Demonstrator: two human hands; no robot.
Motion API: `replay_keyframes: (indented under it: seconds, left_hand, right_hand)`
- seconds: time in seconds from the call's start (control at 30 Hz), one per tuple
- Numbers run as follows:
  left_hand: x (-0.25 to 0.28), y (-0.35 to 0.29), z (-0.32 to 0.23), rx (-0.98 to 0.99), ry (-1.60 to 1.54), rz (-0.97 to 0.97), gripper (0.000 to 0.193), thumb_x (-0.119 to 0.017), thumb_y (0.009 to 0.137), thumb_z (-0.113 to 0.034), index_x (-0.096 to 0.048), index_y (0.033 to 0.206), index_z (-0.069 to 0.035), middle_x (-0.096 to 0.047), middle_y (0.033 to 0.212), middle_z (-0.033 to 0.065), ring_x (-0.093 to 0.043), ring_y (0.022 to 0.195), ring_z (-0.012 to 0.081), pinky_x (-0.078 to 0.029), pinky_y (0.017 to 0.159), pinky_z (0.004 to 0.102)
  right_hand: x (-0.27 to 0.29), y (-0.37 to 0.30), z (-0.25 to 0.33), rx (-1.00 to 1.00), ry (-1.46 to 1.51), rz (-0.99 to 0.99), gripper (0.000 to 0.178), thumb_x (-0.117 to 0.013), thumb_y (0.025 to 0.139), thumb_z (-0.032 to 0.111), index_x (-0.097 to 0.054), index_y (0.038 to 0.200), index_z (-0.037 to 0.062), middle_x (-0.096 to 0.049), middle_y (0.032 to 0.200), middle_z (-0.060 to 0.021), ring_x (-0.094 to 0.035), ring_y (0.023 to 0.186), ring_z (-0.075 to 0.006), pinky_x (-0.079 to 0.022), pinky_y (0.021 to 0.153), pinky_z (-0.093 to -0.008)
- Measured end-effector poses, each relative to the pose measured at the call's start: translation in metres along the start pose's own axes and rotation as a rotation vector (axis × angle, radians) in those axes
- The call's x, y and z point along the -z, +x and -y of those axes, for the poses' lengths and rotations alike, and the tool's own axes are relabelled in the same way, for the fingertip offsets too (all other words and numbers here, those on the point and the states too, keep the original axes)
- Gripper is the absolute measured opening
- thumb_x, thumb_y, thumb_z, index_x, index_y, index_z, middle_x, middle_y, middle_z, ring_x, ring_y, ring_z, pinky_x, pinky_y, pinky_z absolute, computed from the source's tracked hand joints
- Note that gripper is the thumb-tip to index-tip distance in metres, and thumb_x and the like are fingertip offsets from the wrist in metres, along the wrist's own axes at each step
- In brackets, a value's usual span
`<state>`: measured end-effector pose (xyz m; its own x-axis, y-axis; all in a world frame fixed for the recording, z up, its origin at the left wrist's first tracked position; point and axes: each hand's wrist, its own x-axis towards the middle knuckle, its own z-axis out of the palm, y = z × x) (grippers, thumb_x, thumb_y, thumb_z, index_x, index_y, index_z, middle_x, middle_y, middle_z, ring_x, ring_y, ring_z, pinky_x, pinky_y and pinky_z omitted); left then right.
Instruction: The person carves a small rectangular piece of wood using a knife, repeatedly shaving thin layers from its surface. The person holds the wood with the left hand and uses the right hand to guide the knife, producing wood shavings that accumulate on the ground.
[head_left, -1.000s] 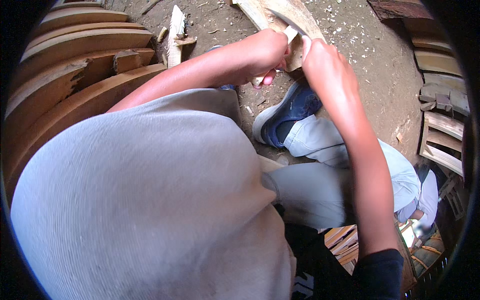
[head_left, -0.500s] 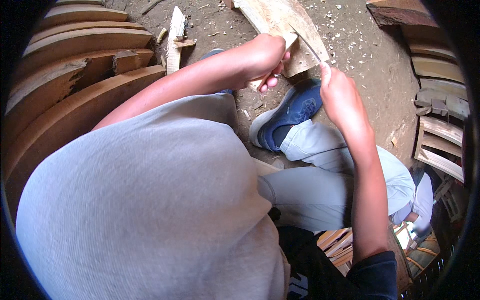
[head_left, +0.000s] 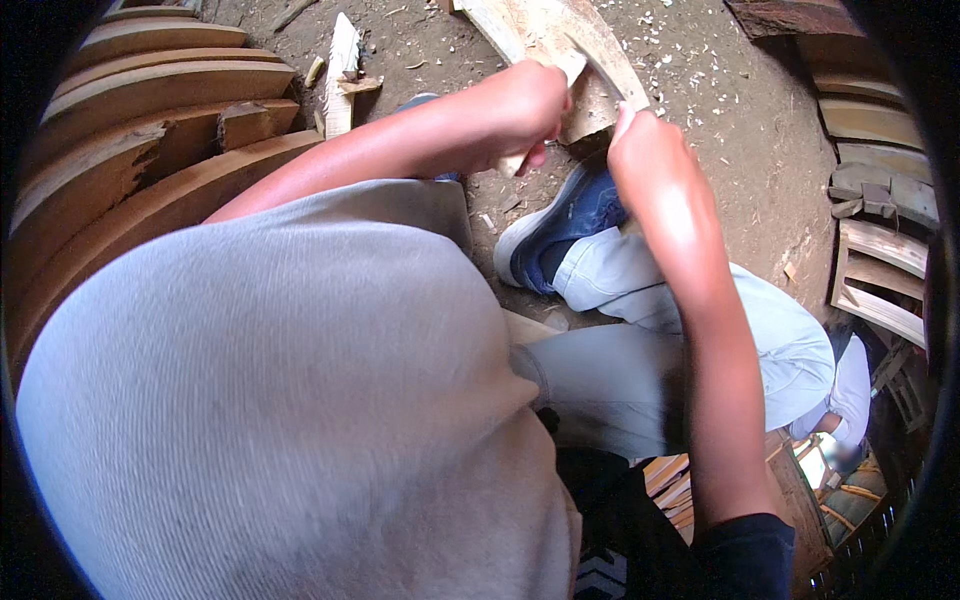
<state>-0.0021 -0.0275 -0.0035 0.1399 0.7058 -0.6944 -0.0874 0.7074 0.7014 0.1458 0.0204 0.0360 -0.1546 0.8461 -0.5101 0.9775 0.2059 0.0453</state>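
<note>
My left hand (head_left: 530, 105) is closed around a small pale wooden piece (head_left: 512, 163); one end shows below the fist, the other rests over a large pale wood block (head_left: 515, 25). My right hand (head_left: 655, 160) is wrapped round the handle of a knife (head_left: 601, 70), thumb stretched along it. The handle is mostly hidden by the fingers. Its narrow blade points up and left above the block, close to the wooden piece; whether it touches I cannot tell. A blue shoe (head_left: 560, 225) is on the ground just below the block, between my hands.
Curved wooden boards (head_left: 170, 90) are stacked at the left, and more wood pieces (head_left: 880, 205) line the right. A split white offcut (head_left: 341, 75) lies on the dirt floor (head_left: 730, 150) among shavings. Another person (head_left: 848, 395) shows at the lower right.
My right hand with the knife has moved left and slightly up, nearer my left hand. The blade looks broader now. My left hand has shifted slightly up and left.
</note>
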Motion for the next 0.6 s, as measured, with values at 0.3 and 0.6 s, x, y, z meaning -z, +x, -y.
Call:
replay_keyframes:
  seconds: [0.3,0.6]
  left_hand:
    - [0.003,-0.003,0.007,-0.019,-0.146,0.03,0.032,-0.033,0.096,-0.029,-0.05,0.096,-0.003,-0.044,0.057,0.0025,-0.043,0.037,0.0146,-0.035,0.031,0.0329]
    - [0.003,0.004,0.011,0.02,-0.178,0.055,0.031,-0.028,0.097,-0.025,-0.048,0.096,-0.001,-0.049,0.06,0.0087,-0.049,0.041,0.0195,-0.042,0.034,0.0379]
  right_hand:
    - [-0.005,0.018,-0.029,0.115,0.138,0.082,0.054,-0.03,0.104,0.034,-0.067,0.1,-0.0054,-0.064,0.103,-0.0329,-0.06,0.102,-0.048,-0.045,0.092,-0.0527]
    - [0.011,0.003,-0.032,0.104,0.084,0.098,0.055,-0.031,0.104,0.035,-0.066,0.095,-0.0069,-0.064,0.098,-0.0333,-0.06,0.1,-0.0494,-0.046,0.089,-0.0531]
